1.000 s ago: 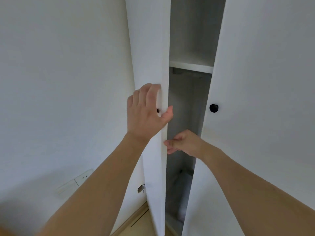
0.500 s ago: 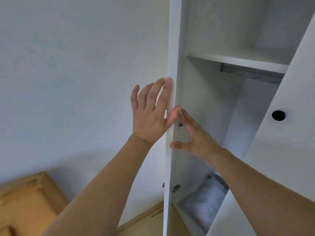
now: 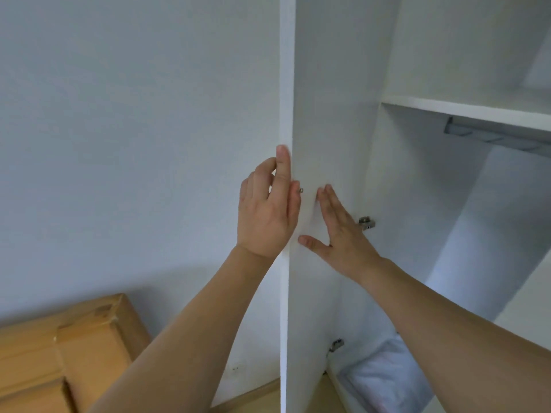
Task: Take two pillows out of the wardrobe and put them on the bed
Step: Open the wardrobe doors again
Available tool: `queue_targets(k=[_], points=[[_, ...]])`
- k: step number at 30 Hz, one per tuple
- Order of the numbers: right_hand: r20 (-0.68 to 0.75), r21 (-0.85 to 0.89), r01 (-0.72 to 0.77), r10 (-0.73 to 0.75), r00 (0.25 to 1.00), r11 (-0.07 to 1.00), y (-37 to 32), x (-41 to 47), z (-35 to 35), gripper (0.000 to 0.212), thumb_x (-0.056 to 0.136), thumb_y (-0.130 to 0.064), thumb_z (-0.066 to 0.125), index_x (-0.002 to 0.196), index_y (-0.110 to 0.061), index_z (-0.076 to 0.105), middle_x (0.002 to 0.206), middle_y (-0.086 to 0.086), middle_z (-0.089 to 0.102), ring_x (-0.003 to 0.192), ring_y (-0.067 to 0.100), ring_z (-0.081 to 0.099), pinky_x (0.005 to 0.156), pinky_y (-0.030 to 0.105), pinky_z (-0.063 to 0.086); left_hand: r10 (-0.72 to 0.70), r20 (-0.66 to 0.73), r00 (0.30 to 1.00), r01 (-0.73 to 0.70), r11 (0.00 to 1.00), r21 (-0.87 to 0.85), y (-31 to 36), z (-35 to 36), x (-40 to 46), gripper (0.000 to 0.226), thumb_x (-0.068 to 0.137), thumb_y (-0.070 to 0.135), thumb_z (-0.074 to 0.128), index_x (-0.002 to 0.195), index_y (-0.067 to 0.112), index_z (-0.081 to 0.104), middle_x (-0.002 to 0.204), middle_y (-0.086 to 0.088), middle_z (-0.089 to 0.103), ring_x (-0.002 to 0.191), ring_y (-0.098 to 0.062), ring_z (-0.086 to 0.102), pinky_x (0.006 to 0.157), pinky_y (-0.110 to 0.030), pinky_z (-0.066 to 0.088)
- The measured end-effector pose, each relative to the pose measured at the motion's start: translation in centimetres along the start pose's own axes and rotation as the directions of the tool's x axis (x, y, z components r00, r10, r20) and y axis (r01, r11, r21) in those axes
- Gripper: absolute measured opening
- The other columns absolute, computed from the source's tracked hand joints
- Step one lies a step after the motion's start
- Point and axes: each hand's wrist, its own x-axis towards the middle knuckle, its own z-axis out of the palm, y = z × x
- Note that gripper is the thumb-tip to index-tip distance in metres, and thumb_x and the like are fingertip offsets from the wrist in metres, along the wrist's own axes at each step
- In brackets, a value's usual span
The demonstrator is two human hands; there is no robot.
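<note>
- The tall white laminate wardrobe [image 3: 417, 70] stands open on its left side, showing a white shelf [image 3: 465, 110] with a grey metal hanging rail [image 3: 492, 138] just beneath it.
- Its flat white left door [image 3: 322, 114] is swung out edge-on to the camera; the right door is cut off at the frame's lower right.
- A tan wooden bed frame [image 3: 59, 353] fills the lower left corner, largely out of view, with no mattress visible.
- A pale, soft white pillow [image 3: 384, 380] lies on the wardrobe floor at its front left corner, partly behind the right forearm. A second pillow cannot be made out.
- The left hand [image 3: 268, 216] pinches the door's free edge, fingers behind it and thumb in front.
- The right hand [image 3: 340, 234] is spread flat, pressing the door's inner face.
- Risk: pushed too hard, the door could strain its small metal hinges [image 3: 366, 223] or hit the wall.
</note>
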Motion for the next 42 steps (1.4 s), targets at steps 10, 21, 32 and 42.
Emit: queue_targets(k=[10, 21, 32, 42], points=[[0.029, -0.169, 0.048, -0.044, 0.999, 0.985, -0.8, 4.9, 2.5, 0.085, 0.096, -0.049, 0.045, 0.149, -0.032, -0.019, 0.158, -0.004, -0.025, 0.149, 0.019, -0.009, 0.121, 0.042, 0.003, -0.243, 0.044, 0.969, 0.246, 0.965, -0.088, -5.3, 0.0, 0.6, 0.049, 0.099, 0.010, 0.048, 0.146, 0.000, 0.036, 0.111, -0.015, 0.054, 0.079, -0.019, 0.055, 0.063, -0.025, 0.044], [0.058, -0.257, 0.031, -0.016, 0.998, 0.966, -1.9, 10.1, 5.2, 0.085, 0.096, -0.038, 0.045, 0.150, -0.030, -0.019, 0.156, -0.001, -0.031, 0.148, 0.020, -0.013, 0.121, 0.041, -0.002, -0.390, 0.086, 0.917, 0.398, 0.911, -0.112, -11.6, 2.0, 2.2, 0.051, 0.102, 0.015, 0.042, 0.151, 0.015, 0.028, 0.111, -0.008, 0.054, 0.090, -0.017, 0.055, 0.075, -0.024, 0.042], [0.086, -0.319, 0.037, -0.010, 0.996, 0.947, -1.3, 12.6, 6.4, 0.084, 0.096, -0.034, 0.045, 0.150, -0.030, -0.019, 0.154, -0.002, -0.035, 0.148, 0.019, -0.014, 0.121, 0.043, -0.002, -0.433, 0.071, 0.899, 0.438, 0.885, -0.160, -15.0, 4.2, 2.6, 0.051, 0.102, 0.016, 0.041, 0.151, 0.018, 0.029, 0.105, -0.005, 0.055, 0.083, -0.008, 0.047, 0.074, -0.018, 0.039], [-0.115, -0.412, 0.005, -0.057, 0.992, 0.911, 1.3, 10.6, 0.6, 0.066, 0.092, -0.021, 0.050, 0.151, -0.013, 0.021, 0.161, 0.004, 0.012, 0.147, 0.021, 0.017, 0.121, 0.040, 0.007, -0.277, -0.057, 0.959, 0.277, 0.961, -0.015, -12.0, 5.5, 0.3, 0.049, 0.100, 0.015, 0.049, 0.145, -0.001, 0.037, 0.146, -0.021, 0.036, 0.138, -0.033, 0.032, 0.115, -0.052, 0.022]])
